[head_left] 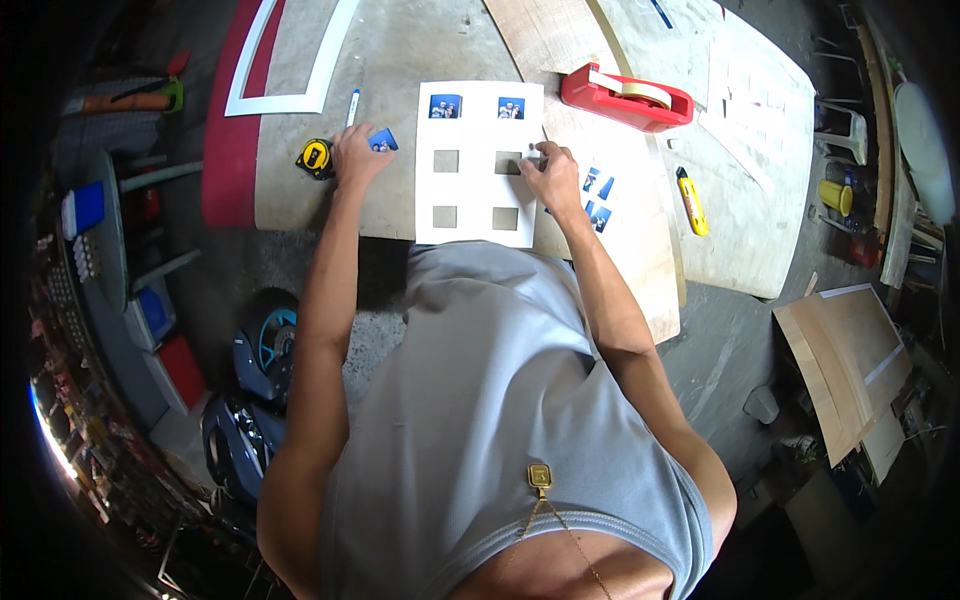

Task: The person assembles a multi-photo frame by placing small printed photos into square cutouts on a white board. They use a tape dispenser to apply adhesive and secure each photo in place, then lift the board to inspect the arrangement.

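Note:
A white mat board with several square window openings lies at the table's near edge. Blue photos show in its two far windows; the other windows show the tabletop. To the left of the board, my left hand pinches a small blue photo by its edge. My right hand is at the board's right edge, beside the middle right window. Its fingertips are pinched together around a small whitish bit, too small to name. Several cut photos lie on a white sheet just right of that hand.
A yellow tape measure and a pen lie by my left hand. Right of the board are a red tape dispenser and a yellow utility knife. A white frame sits far left, over a red strip.

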Available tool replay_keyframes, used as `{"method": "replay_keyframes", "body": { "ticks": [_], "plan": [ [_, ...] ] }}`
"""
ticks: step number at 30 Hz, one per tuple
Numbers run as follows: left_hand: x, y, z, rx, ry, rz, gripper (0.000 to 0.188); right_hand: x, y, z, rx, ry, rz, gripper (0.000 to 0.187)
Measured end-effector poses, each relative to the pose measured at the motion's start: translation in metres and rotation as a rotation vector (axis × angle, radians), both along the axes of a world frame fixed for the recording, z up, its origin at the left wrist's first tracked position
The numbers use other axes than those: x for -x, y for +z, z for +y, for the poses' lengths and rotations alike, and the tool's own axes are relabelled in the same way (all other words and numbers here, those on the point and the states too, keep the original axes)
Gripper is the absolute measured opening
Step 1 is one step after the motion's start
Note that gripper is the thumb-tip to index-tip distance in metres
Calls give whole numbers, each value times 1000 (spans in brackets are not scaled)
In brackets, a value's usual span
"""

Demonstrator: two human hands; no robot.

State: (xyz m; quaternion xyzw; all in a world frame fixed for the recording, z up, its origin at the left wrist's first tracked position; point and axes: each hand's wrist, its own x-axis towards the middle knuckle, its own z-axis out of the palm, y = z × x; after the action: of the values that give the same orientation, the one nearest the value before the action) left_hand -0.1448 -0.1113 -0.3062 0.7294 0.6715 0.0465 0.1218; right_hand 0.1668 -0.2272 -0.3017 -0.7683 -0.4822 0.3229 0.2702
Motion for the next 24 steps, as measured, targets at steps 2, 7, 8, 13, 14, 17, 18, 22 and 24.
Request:
{"method": "replay_keyframes", "body": {
  "ticks": [2,7,8,13,14,17,18,22,24],
  "plan": [
    [-13,-6,14,-83,-131,-130,53,4,-5,1,5,-16,-14,40],
    [-66,-25,47,-24,-353,-213,54,6,-17,4,-14,-87,-30,36],
    [-73,-24,52,30,-358,-190,53,6,-20,4,-2,-102,-16,37],
    [-77,-19,63,110,-426,-170,48,5,-30,5,-9,-162,56,36],
    [-75,-18,63,80,-450,-184,46,6,-33,5,-19,-190,88,36],
    [-58,-16,60,-62,-415,-285,43,9,-29,8,2,-364,316,35],
    [-50,-15,58,-118,-385,-332,42,10,-27,10,14,-438,412,34],
    [9,0,37,-7,-103,-503,40,3,-19,20,87,-520,1020,18],
    [49,-12,18,25,-148,-387,40,7,-8,25,81,-484,1073,16]
  ]
}}
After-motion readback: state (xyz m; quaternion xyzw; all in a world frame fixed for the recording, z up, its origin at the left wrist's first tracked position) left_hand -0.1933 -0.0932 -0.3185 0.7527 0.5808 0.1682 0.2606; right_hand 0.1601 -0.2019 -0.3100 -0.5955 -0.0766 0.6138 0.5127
